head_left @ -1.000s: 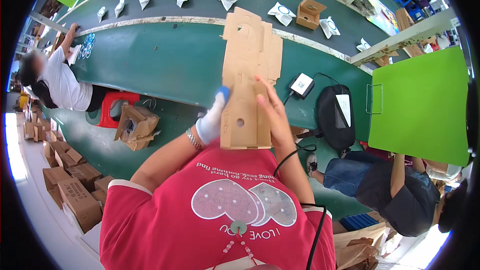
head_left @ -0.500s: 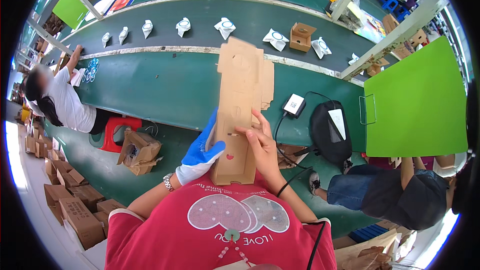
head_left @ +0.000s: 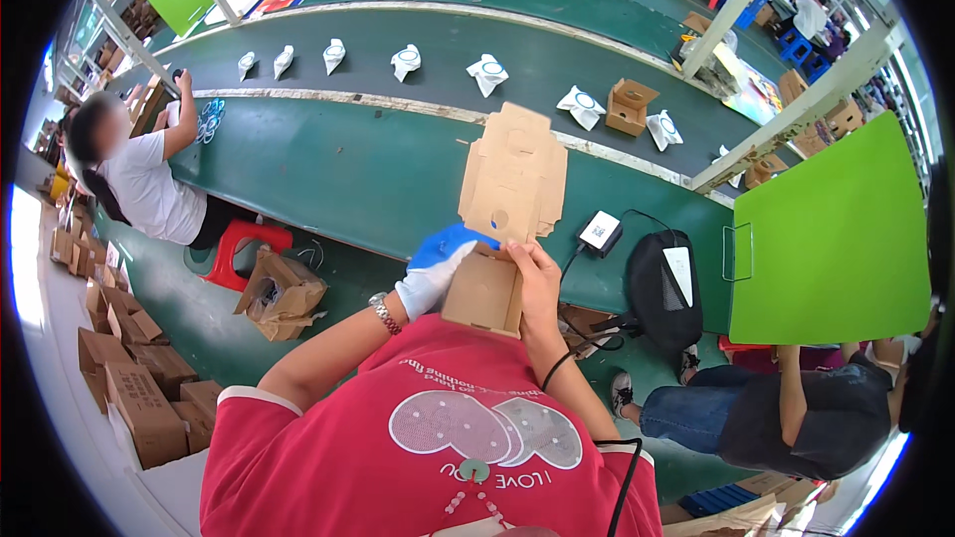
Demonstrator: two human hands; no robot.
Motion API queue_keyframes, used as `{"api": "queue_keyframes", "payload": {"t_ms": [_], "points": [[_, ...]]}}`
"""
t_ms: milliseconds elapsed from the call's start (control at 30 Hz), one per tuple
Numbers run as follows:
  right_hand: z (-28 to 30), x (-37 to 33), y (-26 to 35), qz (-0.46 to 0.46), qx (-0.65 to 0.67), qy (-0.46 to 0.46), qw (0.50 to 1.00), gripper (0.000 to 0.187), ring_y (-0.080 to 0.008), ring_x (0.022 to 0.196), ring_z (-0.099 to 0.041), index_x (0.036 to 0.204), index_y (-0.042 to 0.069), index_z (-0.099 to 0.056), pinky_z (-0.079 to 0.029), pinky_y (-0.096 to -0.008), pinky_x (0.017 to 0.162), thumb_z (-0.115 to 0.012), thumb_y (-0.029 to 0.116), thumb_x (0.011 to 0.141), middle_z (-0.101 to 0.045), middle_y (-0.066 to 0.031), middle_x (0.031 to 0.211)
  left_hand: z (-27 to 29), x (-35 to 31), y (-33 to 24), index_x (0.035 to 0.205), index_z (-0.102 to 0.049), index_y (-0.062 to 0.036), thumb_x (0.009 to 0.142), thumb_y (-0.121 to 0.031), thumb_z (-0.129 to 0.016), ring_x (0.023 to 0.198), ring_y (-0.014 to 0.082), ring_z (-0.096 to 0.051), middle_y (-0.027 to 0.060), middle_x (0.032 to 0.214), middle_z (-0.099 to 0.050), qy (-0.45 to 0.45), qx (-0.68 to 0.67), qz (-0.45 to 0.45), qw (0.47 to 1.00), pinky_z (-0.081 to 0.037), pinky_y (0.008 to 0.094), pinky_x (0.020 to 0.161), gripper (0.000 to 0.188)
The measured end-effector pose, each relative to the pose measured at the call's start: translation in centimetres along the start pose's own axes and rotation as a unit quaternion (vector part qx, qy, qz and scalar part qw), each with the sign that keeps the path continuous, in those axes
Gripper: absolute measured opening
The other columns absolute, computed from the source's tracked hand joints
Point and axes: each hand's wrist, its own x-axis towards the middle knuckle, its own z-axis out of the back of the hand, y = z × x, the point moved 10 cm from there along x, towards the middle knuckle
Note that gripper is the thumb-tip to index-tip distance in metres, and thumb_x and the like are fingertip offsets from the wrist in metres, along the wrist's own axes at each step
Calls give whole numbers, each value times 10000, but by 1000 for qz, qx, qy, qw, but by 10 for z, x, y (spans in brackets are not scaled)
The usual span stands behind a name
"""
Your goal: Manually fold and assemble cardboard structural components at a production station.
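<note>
A partly folded brown cardboard box (head_left: 484,290) is held up in front of my chest. Its lower end is folded into a box shape, and a wide flat panel with flaps (head_left: 513,174) stretches away from me over the green bench. My left hand (head_left: 436,267), in a blue and white glove, grips its left side; a blue fingertip shows at the fold. Bare, my right hand (head_left: 537,283) closes on the right side, with the thumb and a finger at the fold. The fingers behind the cardboard are hidden.
White wrapped packages (head_left: 487,74) and an open cardboard box (head_left: 629,106) sit on the belt (head_left: 358,30) beyond the bench (head_left: 328,169). A white device (head_left: 600,232) and black bag (head_left: 665,283) lie right, near a green board (head_left: 831,239). Co-workers are at left and right.
Both hands have shifted toward the fold across the box. The lower part now looks more folded up, and the far panel has spread wider. The whole view has turned slightly.
</note>
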Motion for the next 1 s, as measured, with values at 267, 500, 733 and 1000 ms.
{"api": "queue_keyframes", "payload": {"t_ms": [267,500,733,1000], "points": [[-3,-15,-20,-7,66,-33,997,293,-105,913,-594,1116,22,-531,-475,-236,786,-718,90,900,-632,-64,1046,23,-24,-13,1434,-449,-64,871,0,-705,941,89,-566,59,1169,-596,-186,-7,-102,977,-482,236,793,622],[-10,-37,7,131,-246,245,929,745,-252,1282,-507,1378,21,-517,-358,-386,1094,-191,597,1035,-583,-103,1333,15,-37,-13,1345,-528,31,1064,-238,-421,1279,280,-544,169,1357,-575,103,200,-62,972,-423,379,1089,403],[-27,-22,5,-186,-176,300,919,435,-137,1072,-595,1285,4,-617,-468,-274,927,-602,319,986,-638,-61,1223,-8,-1,-40,1307,-627,-117,984,-493,-520,980,170,-653,93,1170,-667,261,320,56,909,-528,279,830,506],[-29,-2,-7,-173,-325,306,878,309,-78,768,-592,970,-15,-726,-474,-249,715,-744,278,873,-682,8,801,-4,24,-11,1125,-692,-112,884,-362,-674,807,182,-650,81,990,-677,261,451,133,843,-537,323,744,348]]}}
